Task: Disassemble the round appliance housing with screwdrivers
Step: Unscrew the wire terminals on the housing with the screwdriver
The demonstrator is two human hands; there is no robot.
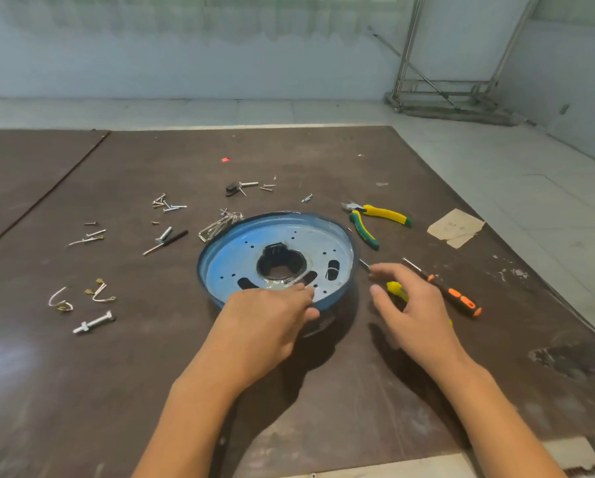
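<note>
Round blue housing (278, 260) near the middle of the brown desk (323, 391), open side up, black hub (281, 263) at its centre, holes and slots across the blue plate. Left hand (268, 315) resting on the near rim, fingers spread onto the plate, closed on nothing. Right hand (411, 307) just right of the housing, fingers apart and curled over a yellow-handled screwdriver (397, 290); thin shaft pointing toward the housing rim, touching or not, hard to tell. Orange-and-black screwdriver (453, 294) lying just beyond the right hand. Yellow-and-green pliers (375, 220) behind the housing on the right; lettering on the green grip too small to read. Torn piece of cardboard (456, 227) farther right, faint marks unreadable. Loose screws (166, 203) scattered on the left, a bolt with nut (94, 322), bent wires with brass ends (99, 293), a bundle of metal clips (221, 224) touching the far rim.
</note>
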